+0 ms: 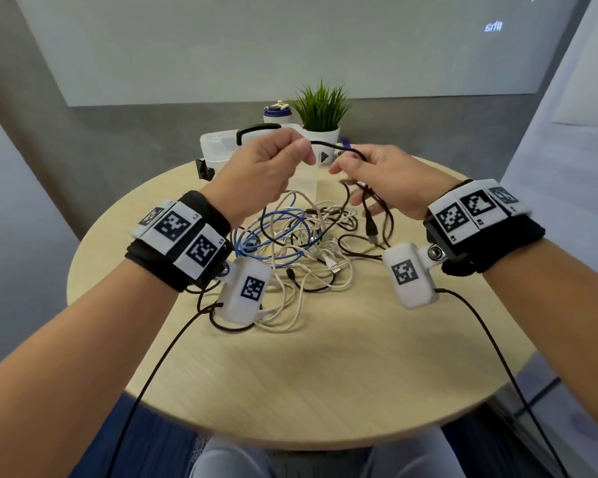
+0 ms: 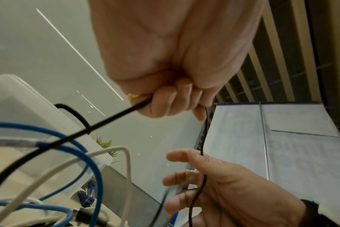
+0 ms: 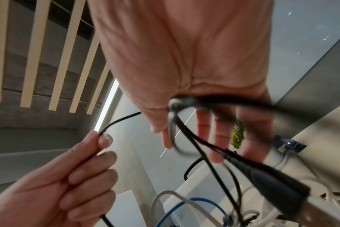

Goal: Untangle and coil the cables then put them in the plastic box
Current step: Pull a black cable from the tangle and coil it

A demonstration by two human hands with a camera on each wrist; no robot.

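Above the table (image 1: 325, 367), both hands are raised with a black cable (image 1: 335, 146) strung between them. Left hand (image 1: 259, 170) pinches it in curled fingers; right hand (image 1: 387, 177) holds its loops, fingers loosely spread. Cable tangle (image 1: 297, 250) lies below them, plastic box (image 1: 218, 146) at the far edge.
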